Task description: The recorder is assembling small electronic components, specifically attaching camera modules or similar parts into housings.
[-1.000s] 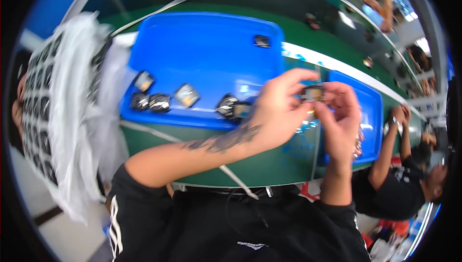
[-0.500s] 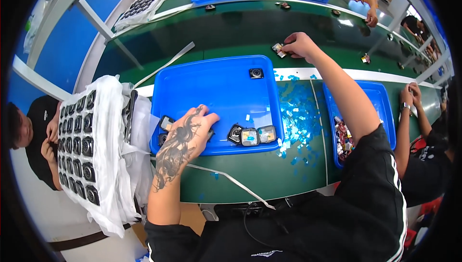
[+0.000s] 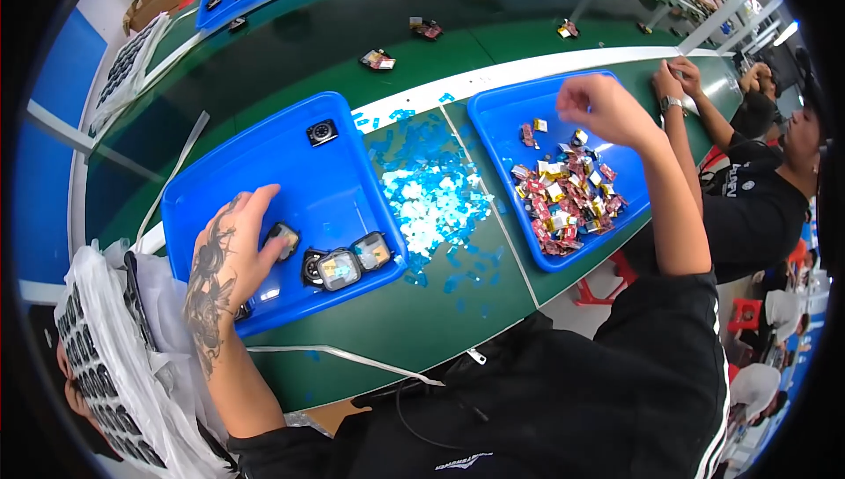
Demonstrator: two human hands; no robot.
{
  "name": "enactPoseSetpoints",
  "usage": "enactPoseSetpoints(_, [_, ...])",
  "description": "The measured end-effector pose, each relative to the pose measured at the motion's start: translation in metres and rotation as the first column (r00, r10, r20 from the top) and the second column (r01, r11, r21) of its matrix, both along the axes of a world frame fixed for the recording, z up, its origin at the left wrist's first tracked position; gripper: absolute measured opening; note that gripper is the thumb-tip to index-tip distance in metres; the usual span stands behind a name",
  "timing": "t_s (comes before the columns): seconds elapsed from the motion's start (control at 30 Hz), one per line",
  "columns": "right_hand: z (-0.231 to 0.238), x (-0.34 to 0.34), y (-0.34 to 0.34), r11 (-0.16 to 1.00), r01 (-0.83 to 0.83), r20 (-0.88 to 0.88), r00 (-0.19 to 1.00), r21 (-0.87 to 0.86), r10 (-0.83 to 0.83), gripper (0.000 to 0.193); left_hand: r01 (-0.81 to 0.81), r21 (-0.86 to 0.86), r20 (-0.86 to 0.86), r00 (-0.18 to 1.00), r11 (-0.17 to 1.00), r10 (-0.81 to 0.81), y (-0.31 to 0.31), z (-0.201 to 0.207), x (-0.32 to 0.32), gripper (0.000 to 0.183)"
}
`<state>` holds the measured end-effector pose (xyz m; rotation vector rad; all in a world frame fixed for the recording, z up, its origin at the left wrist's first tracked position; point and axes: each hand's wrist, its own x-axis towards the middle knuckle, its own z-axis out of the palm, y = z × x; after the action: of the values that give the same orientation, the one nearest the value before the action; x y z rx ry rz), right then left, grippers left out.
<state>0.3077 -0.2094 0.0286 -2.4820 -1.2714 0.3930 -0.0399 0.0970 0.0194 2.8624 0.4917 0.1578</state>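
Note:
My left hand (image 3: 233, 246) reaches into the left blue tray (image 3: 198, 193), fingers and thumb apart. Its thumb touches or overlaps a small square black watch-like case (image 3: 283, 239); I cannot make out which. To the right of it, in the same tray, lie two square cases with pale insides (image 3: 340, 269) and a dark round-faced part (image 3: 312, 266). Farther back sits another black case with a round lens-like centre (image 3: 322, 132). Loosely bent fingers show on my right hand (image 3: 607, 109), raised over the right blue tray (image 3: 482, 114). Nothing is visible in them. Below lies a pile of small pink, white and yellow parts (image 3: 563, 202).
Shiny blue film scraps (image 3: 431, 202) cover the bench between the trays. Small part clusters (image 3: 378, 60) lie on the green belt (image 3: 299, 61) beyond the white rail. At lower left stand wrapped trays of black cases (image 3: 97, 347). A co-worker (image 3: 748, 188) sits at right.
The view has swung right. My right hand has let go of a part cluster on the belt and come back over the right tray. My left hand stays in the left tray, its thumb spread.

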Motion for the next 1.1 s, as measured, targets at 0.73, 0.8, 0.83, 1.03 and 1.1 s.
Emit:
enactPoseSetpoints(0.73, [-0.009, -0.071, -0.031, 0.814, 0.085, -0.127, 0.992, 0.575, -0.014, 0.017, 0.093, -0.96, 0.204, 0.878, 0.264, 0.433, -0.019, -0.009, 0.011, 0.018])
enactPoseSetpoints(0.8, [0.002, -0.1, -0.013, 0.748, 0.254, -0.407, 0.913, 0.613, 0.024, 0.019, 0.122, -0.978, 0.189, 0.858, 0.168, 0.478, -0.03, -0.007, 0.019, 0.022])
enactPoseSetpoints(0.83, [0.002, -0.11, -0.006, 0.713, 0.281, -0.489, 0.867, 0.642, 0.099, 0.02, 0.139, -0.982, 0.182, 0.865, 0.126, 0.467, -0.037, -0.005, 0.024, 0.024])
enactPoseSetpoints(1.03, [0.008, -0.158, 0.035, 0.704, 0.262, -0.603, 0.744, 0.661, 0.289, 0.016, 0.375, -0.89, 0.411, 0.906, 0.258, 0.103, -0.087, -0.004, 0.053, 0.027])
enactPoseSetpoints(1.1, [0.007, -0.165, 0.043, 0.725, 0.229, -0.604, 0.734, 0.65, 0.31, 0.016, 0.364, -0.823, 0.373, 0.925, 0.436, -0.07, -0.089, -0.001, 0.046, 0.025])
